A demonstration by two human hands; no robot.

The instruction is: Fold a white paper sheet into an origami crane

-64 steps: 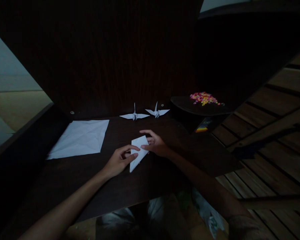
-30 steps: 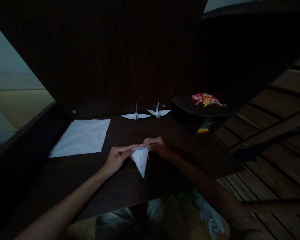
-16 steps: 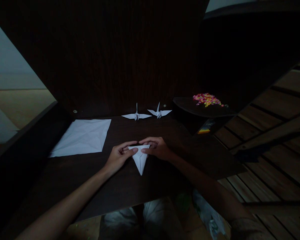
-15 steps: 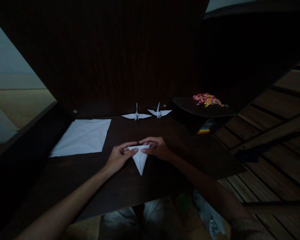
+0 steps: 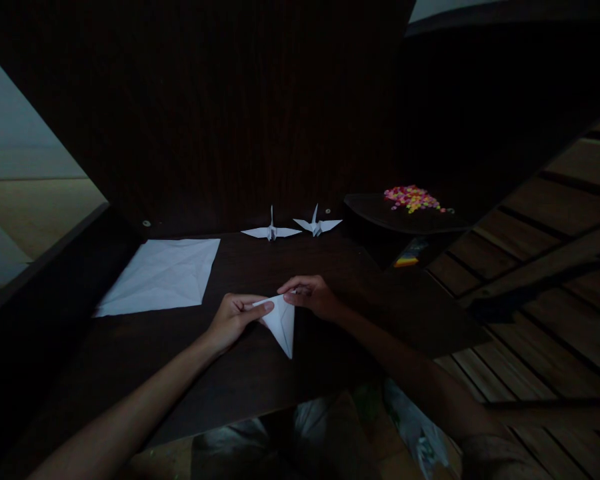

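Between my two hands is a piece of white folded paper point(image 5: 281, 324), kite-shaped, its long point turned down toward me. My left hand point(image 5: 233, 319) pinches its upper left corner, thumb on top and fingers behind. The upper right corner is in my right hand point(image 5: 313, 297), with the thumb on the front and the index finger over the top edge. Beyond them, two white paper cranes, a left one point(image 5: 272, 233) and a right one point(image 5: 317, 227), stand near the back panel with wings spread. A creased white paper sheet point(image 5: 163, 277) lies flat on the left.
The dark wooden desk point(image 5: 180, 373) has a raised side board point(image 5: 45, 260) at left and a tall back panel point(image 5: 230, 120). A small curved shelf point(image 5: 370, 209) at right carries a heap of colourful little pieces point(image 5: 413, 198). Below it is a yellow-edged packet point(image 5: 407, 261).
The folded paper has tilted, its lower point swinging slightly right and its left corner dipping. My right fingers have shifted on its top edge. Both hands still hold it.
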